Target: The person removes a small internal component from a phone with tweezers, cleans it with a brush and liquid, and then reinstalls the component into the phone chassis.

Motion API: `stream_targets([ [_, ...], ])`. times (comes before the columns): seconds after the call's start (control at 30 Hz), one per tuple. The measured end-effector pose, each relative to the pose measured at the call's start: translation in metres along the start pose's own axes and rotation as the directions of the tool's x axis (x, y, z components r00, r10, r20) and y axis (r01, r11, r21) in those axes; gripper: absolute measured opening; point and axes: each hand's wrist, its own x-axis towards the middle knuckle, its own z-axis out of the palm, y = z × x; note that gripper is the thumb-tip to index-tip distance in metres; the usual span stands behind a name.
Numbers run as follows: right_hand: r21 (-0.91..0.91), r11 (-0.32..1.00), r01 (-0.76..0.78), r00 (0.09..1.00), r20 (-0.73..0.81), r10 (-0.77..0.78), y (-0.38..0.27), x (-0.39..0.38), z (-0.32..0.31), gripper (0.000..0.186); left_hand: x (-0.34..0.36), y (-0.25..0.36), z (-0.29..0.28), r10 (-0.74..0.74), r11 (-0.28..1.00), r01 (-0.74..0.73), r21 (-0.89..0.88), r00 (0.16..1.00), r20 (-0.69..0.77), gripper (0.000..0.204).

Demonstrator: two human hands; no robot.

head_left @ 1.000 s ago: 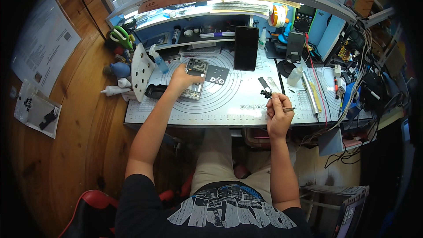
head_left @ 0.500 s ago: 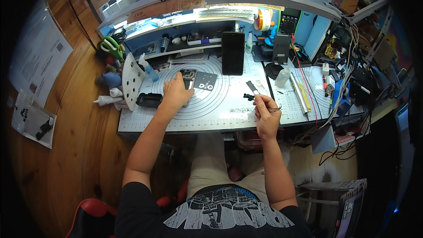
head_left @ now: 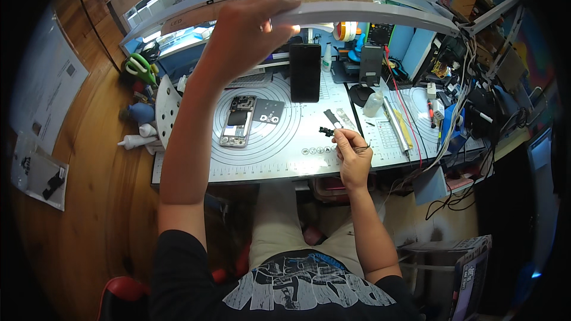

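Observation:
My left hand point(head_left: 250, 30) is raised over the bench with its fingers closed on the white overhead lamp bar point(head_left: 369, 12). My right hand point(head_left: 354, 157) is pinched on a small black part point(head_left: 325, 132) just above the mat point(head_left: 267, 160), with a thin metal tool, perhaps tweezers, poking out rightward. An opened phone point(head_left: 244, 110) with its insides showing lies left of centre, beside a dark grey plate point(head_left: 267, 113). A black phone point(head_left: 304, 73) stands upright behind them. A few small flat pieces point(head_left: 332, 117) lie behind my right hand.
At the left are a white perforated stand point(head_left: 166, 110), green scissors point(head_left: 140, 68) and dispensers point(head_left: 134, 141). To the right stand a translucent bottle point(head_left: 373, 104), a multimeter point(head_left: 378, 35) and tangled cables point(head_left: 470, 71). Shelves run along the back under the lamp.
My left hand has left the opened phone and moved up to grasp the lamp bar, which hangs across the upper view. My right hand still holds the black part.

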Motion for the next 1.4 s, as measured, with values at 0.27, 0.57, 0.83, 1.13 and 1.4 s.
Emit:
stream_targets([
  [0.27, -0.149, 0.746, 0.649, 0.731, 0.396, -0.556, -0.102, 0.046, 0.049, 0.017, -0.024, 0.057, -0.027, -0.029, 0.990, 0.044, -0.137, 0.994, 0.110, 0.053],
  [0.57, -0.108, 0.495, 0.862, 0.443, 0.636, -0.632, -0.135, 0.122, 0.081, 0.021, -0.021, 0.035, -0.042, -0.144, 0.904, 0.258, -0.341, 0.935, 0.325, 0.064],
  [0.83, -0.015, 0.623, 0.782, 0.527, 0.549, -0.649, -0.103, 0.127, 0.075, 0.027, -0.024, 0.028, -0.037, -0.109, 0.909, 0.227, -0.349, 0.939, 0.327, 0.061],
  [1.13, -0.054, 0.636, 0.770, 0.563, 0.527, -0.636, -0.080, 0.107, 0.049, 0.018, -0.031, 0.038, -0.011, -0.291, 0.731, 0.386, -0.563, 0.922, 0.254, 0.061],
  [1.4, -0.163, 0.534, 0.830, 0.526, 0.551, -0.649, -0.095, 0.101, 0.042, 0.020, -0.028, 0.044, 0.003, -0.321, 0.730, 0.331, -0.597, 0.938, 0.128, 0.044],
])
